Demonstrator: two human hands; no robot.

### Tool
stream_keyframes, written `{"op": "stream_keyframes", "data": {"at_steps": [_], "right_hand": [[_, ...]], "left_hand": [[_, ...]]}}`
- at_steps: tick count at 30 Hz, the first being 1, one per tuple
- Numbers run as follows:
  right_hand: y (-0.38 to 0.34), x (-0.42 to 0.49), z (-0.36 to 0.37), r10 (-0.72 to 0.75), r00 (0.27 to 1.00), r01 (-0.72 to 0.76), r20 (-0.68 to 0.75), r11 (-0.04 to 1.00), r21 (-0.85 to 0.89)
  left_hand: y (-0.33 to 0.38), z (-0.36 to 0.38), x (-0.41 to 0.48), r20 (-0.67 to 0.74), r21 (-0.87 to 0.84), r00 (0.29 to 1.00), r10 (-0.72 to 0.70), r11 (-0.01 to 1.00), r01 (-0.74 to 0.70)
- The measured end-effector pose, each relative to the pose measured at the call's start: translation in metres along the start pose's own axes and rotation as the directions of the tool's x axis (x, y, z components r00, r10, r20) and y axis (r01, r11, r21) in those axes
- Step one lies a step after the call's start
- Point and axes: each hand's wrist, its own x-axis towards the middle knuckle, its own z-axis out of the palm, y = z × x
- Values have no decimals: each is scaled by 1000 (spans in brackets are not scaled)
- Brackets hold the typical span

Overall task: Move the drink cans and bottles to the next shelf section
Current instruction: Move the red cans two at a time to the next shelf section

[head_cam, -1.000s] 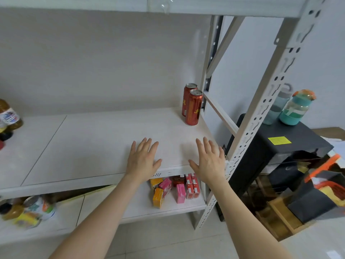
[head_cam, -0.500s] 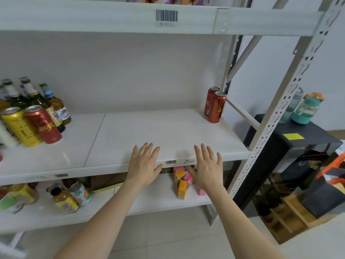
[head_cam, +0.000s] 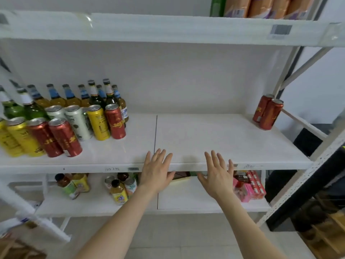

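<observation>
Left hand [head_cam: 156, 173]: flat, fingers spread, empty, at the front edge of the middle shelf [head_cam: 214, 139]. Right hand [head_cam: 218, 175]: likewise spread and empty, just beside it. Cans [head_cam: 74, 128] and bottles [head_cam: 89, 96]: clustered upright on the shelf, well left of the left hand. Two red cans [head_cam: 267, 112]: far right rear corner, beyond the right hand.

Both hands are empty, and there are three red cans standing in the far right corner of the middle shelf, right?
Not quite. The head view shows two red cans in that corner of the middle shelf, not three. The rest is right: the left hand and right hand are open and empty.
</observation>
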Motion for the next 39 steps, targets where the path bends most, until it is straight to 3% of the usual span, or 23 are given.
{"op": "stream_keyframes", "data": {"at_steps": [5,14,23,29,35,39], "right_hand": [[-71,37,16,-106,992,105,-76,994,-15],[-232,81,54,-250,968,250,-8,968,-29],[-371,70,78,-157,985,160,-66,986,48],[-435,57,76,-121,990,128,-75,988,91],[-464,76,77,-115,986,134,-123,978,157],[-475,96,79,-116,982,154,-151,950,273]], "left_hand": [[-70,-6,-7,-44,-13,994,-98,995,97],[-212,-4,-45,-24,54,968,-251,966,252],[-366,-6,-103,-103,86,974,-203,973,212],[-432,-3,-118,-173,47,971,-162,984,172],[-462,4,-101,-193,-178,958,-213,968,179],[-465,14,-85,-181,-468,925,-335,856,219]]}}
